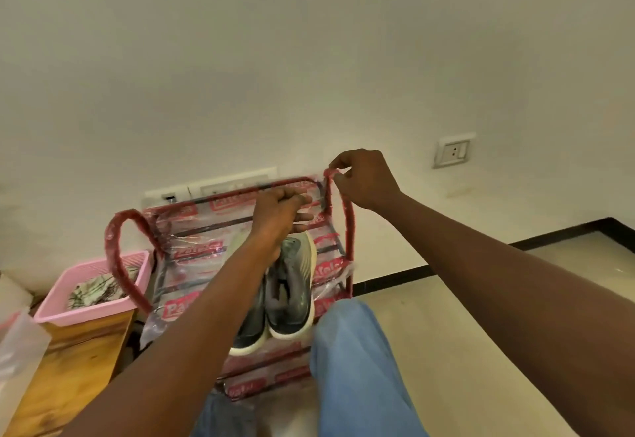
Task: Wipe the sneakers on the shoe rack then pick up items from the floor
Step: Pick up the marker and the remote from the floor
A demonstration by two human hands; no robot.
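Observation:
A red metal shoe rack (pixel 192 254), still wrapped in printed clear plastic, stands against the white wall. A pair of grey-green sneakers (pixel 292 285) with cream soles sits on its upper shelf, toes to the wall. My left hand (pixel 280 216) reaches over the sneakers, and its fingers curl round the rack's top back rail. My right hand (pixel 364 177) pinches the top of the rack's right red side loop (pixel 349 220). No cloth shows in either hand.
A pink plastic basket (pixel 55 302) holding patterned cloth sits on a wooden surface (pixel 68 368) left of the rack. Clear plastic lies at the far left. My legs in blue trousers (pixel 357 368) are just before the rack. Cream floor tiles (pixel 446 316) spread to the right.

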